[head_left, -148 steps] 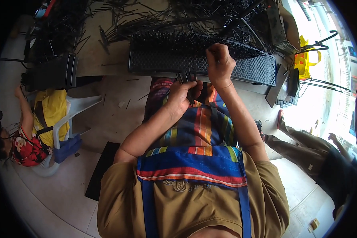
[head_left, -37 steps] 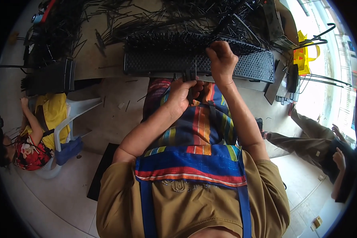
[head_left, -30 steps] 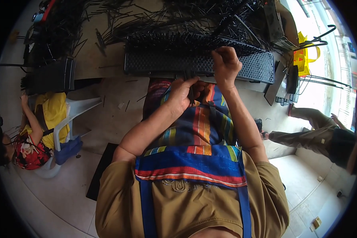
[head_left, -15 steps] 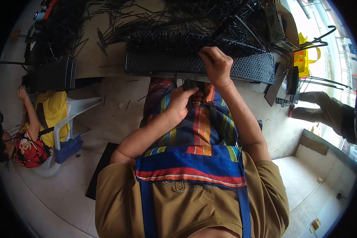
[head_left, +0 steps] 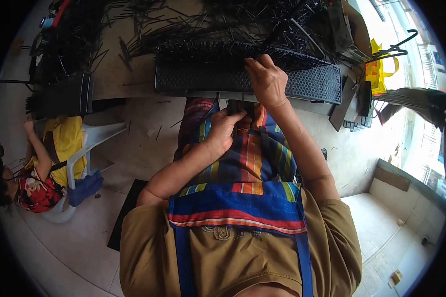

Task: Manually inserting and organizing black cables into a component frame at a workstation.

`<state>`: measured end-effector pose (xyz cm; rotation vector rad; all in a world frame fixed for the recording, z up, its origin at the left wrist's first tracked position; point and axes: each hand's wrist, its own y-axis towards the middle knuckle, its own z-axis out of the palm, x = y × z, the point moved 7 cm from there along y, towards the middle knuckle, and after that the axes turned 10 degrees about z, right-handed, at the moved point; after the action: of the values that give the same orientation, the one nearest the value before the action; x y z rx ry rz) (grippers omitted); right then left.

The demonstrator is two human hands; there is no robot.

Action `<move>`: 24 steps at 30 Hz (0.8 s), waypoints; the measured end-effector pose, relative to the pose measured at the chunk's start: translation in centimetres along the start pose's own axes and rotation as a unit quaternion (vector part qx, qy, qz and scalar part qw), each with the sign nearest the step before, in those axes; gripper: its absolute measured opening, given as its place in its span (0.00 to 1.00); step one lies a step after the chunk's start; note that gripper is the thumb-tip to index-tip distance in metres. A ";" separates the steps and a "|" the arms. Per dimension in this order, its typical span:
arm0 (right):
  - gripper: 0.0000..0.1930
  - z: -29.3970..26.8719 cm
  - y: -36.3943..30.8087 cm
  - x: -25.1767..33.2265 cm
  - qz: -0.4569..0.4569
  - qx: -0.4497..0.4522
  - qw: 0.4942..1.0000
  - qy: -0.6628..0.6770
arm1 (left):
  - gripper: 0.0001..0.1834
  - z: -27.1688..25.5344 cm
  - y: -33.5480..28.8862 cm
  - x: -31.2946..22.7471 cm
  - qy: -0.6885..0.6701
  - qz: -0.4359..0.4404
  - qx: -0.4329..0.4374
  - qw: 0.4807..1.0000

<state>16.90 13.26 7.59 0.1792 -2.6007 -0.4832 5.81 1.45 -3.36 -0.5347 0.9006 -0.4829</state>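
A long black tray with a honeycomb of holes [head_left: 312,84] lies along the table's near edge. Many thin black sticks [head_left: 198,52] stand packed in its far part. Over the tray's middle is my right hand [head_left: 268,81], its fingers pinched together beside the standing sticks; whatever lies between the fingertips is hidden. Lower, above my lap, my left hand [head_left: 220,129] is closed around a bundle of dark sticks [head_left: 235,106], the thumb on top. Part of that bundle disappears under the tray's shadow and behind the fingers.
Loose black sticks [head_left: 183,24] lie heaped across the table [head_left: 114,81]. A box [head_left: 354,29] and a yellow bag [head_left: 376,74] are at the right. Left, another person [head_left: 37,183] sits on a white chair [head_left: 79,158] by a second black tray [head_left: 67,96]. At far right, someone's leg [head_left: 411,101] shows.
My right hand has moved slightly left and its fingers have shifted over the tray. My left hand keeps its hold on the bundle. The leg at the right has moved upward in the picture.
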 end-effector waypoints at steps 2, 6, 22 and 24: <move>0.08 -0.1 0.0 0.1 -0.007 0.020 0.999 -0.039 | 0.07 0.0 0.0 0.1 0.004 0.003 0.001 1.000; 0.11 0.1 -0.6 0.2 -0.038 0.058 0.994 -0.083 | 0.05 0.2 -0.3 0.1 0.003 0.009 0.009 1.000; 0.03 -2.1 -1.9 -5.7 0.287 -0.064 0.837 0.460 | 0.06 2.0 2.2 -1.0 -0.049 -0.001 0.028 0.998; 0.03 -1.8 -1.4 -5.9 0.264 -0.079 0.874 0.401 | 0.06 2.8 2.4 -1.1 -0.045 -0.004 0.033 0.998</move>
<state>22.94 12.64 5.92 -0.3237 -1.6781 -0.3164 7.92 4.63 -2.78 -0.4954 0.7932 -0.4896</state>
